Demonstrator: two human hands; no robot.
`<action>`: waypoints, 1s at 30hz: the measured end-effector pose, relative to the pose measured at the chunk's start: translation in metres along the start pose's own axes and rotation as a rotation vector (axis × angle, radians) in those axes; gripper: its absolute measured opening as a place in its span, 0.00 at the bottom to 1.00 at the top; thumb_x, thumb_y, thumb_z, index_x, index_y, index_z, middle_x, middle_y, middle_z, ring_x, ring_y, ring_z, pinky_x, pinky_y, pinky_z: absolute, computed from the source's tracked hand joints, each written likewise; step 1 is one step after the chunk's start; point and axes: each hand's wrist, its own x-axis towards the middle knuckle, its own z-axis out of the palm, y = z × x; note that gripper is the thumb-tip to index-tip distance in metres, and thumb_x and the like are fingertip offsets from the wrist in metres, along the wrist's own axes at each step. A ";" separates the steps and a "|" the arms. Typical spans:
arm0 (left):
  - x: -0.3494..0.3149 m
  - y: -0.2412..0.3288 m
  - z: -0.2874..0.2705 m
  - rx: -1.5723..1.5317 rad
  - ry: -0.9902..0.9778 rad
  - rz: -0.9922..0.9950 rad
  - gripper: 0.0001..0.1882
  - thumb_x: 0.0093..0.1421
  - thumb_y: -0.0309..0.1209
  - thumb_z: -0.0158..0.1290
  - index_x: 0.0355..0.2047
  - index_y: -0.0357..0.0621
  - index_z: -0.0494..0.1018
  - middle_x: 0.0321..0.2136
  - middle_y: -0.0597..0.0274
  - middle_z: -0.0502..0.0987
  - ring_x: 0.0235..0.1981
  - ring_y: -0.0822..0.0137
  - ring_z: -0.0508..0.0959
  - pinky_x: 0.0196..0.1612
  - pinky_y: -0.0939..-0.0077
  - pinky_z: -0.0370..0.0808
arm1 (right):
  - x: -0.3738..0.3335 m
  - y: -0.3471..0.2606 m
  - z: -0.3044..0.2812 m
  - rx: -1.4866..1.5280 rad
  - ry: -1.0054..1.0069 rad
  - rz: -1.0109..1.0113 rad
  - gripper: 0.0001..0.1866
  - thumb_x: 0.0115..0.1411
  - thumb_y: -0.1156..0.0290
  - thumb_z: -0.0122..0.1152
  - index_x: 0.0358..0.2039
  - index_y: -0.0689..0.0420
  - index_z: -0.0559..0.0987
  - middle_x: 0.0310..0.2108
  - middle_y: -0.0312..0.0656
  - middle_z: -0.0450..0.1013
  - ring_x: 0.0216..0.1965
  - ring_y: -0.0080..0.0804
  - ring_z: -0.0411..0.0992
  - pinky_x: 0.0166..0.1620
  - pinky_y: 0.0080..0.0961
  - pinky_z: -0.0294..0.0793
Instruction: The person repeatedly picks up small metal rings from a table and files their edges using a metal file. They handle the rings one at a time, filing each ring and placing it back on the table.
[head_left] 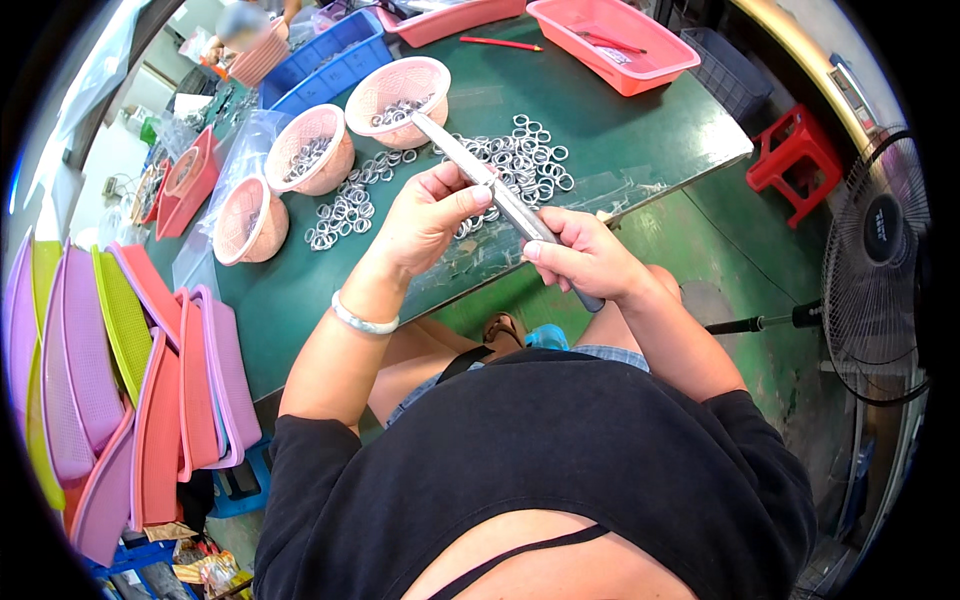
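Observation:
A long, tapered, silvery ring mandrel (515, 211) slants over the table's front edge, its narrow end up toward the bowls. My right hand (585, 252) is closed around its thick lower part, where a dark grey handle end (590, 302) sticks out below. Higher up, my left hand (440, 213) is closed against the mandrel, thumb and forefinger pressing its side. Whether a ring sits between those fingers is hidden. Behind the mandrel lies a loose heap of metal rings (540, 165). A smaller spread of rings (345, 215) lies left of it.
Three pink mesh bowls (418, 78) (335, 165) (270, 235) stand along the table's (620, 135) left; metal pieces show in two. Farther back are a blue crate (330, 60), a pink tray (640, 70) and a red pen (500, 43). Coloured baskets (150, 400) stack left; a fan (880, 250) stands right.

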 end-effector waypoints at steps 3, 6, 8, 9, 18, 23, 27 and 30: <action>-0.001 -0.001 -0.001 -0.013 0.004 0.003 0.13 0.54 0.24 0.52 0.41 0.37 0.70 0.38 0.61 0.73 0.34 0.74 0.70 0.40 0.79 0.68 | 0.000 -0.001 0.001 -0.008 -0.004 -0.007 0.08 0.55 0.65 0.53 0.26 0.56 0.69 0.15 0.29 0.64 0.14 0.12 0.59 0.18 0.11 0.58; -0.001 -0.001 0.001 -0.006 -0.003 0.015 0.13 0.54 0.25 0.52 0.41 0.37 0.70 0.36 0.61 0.73 0.34 0.74 0.71 0.40 0.79 0.68 | -0.001 -0.003 -0.001 -0.021 -0.033 0.003 0.06 0.56 0.68 0.52 0.29 0.57 0.70 0.18 0.29 0.65 0.17 0.12 0.62 0.19 0.09 0.60; 0.000 0.000 0.000 0.010 0.000 0.021 0.13 0.54 0.25 0.52 0.40 0.37 0.70 0.35 0.62 0.74 0.33 0.74 0.71 0.40 0.80 0.68 | -0.001 -0.003 -0.002 -0.020 -0.044 0.012 0.06 0.56 0.68 0.51 0.30 0.58 0.70 0.19 0.29 0.65 0.18 0.11 0.63 0.19 0.09 0.61; 0.001 0.000 0.001 0.018 0.001 0.024 0.13 0.54 0.25 0.52 0.40 0.37 0.70 0.35 0.62 0.74 0.33 0.74 0.71 0.40 0.80 0.68 | -0.001 -0.003 -0.002 -0.013 -0.039 0.017 0.07 0.57 0.68 0.51 0.31 0.58 0.70 0.19 0.30 0.65 0.18 0.12 0.63 0.19 0.09 0.61; 0.027 0.004 0.003 -0.057 0.055 0.105 0.09 0.56 0.29 0.51 0.36 0.39 0.71 0.29 0.67 0.73 0.30 0.75 0.71 0.36 0.81 0.69 | -0.005 -0.005 -0.004 0.068 0.056 -0.031 0.09 0.57 0.65 0.51 0.26 0.56 0.68 0.15 0.30 0.64 0.14 0.13 0.60 0.17 0.10 0.58; 0.062 0.037 -0.057 -0.062 0.387 0.259 0.06 0.55 0.31 0.53 0.26 0.43 0.70 0.22 0.67 0.71 0.20 0.77 0.67 0.25 0.83 0.66 | -0.018 0.016 -0.007 -0.057 0.041 0.056 0.08 0.56 0.67 0.52 0.27 0.57 0.68 0.15 0.30 0.64 0.15 0.12 0.60 0.17 0.11 0.60; 0.079 0.046 -0.097 0.611 0.709 0.191 0.15 0.52 0.29 0.53 0.40 0.37 0.67 0.20 0.68 0.70 0.23 0.76 0.69 0.26 0.81 0.68 | -0.025 0.025 -0.011 0.054 0.067 0.098 0.07 0.56 0.67 0.50 0.27 0.57 0.68 0.16 0.30 0.65 0.16 0.12 0.63 0.18 0.10 0.62; 0.068 0.051 -0.070 1.092 0.782 0.183 0.23 0.49 0.26 0.54 0.46 0.35 0.62 0.19 0.66 0.70 0.21 0.77 0.69 0.25 0.81 0.68 | -0.032 0.027 -0.017 0.079 0.104 0.115 0.07 0.56 0.67 0.51 0.27 0.56 0.68 0.17 0.31 0.66 0.17 0.13 0.63 0.18 0.10 0.62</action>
